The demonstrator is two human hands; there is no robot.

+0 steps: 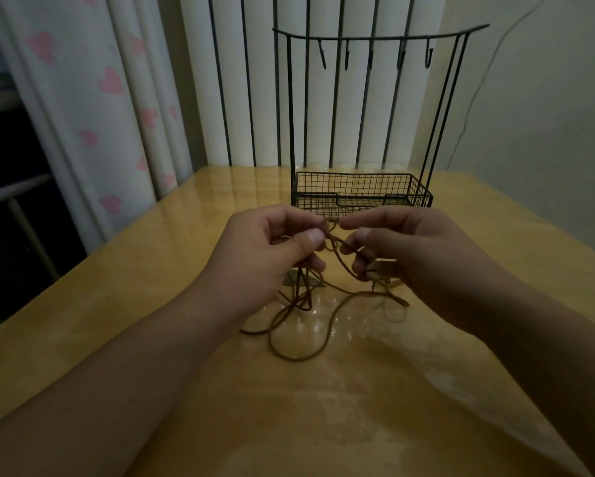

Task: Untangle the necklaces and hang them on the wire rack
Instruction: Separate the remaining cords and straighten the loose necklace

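Necklaces, wire rack on table

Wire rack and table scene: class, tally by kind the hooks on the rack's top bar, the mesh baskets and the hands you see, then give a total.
Hooks on the wire rack: 5
Mesh baskets: 1
Hands, left hand and right hand: 2
Total: 8
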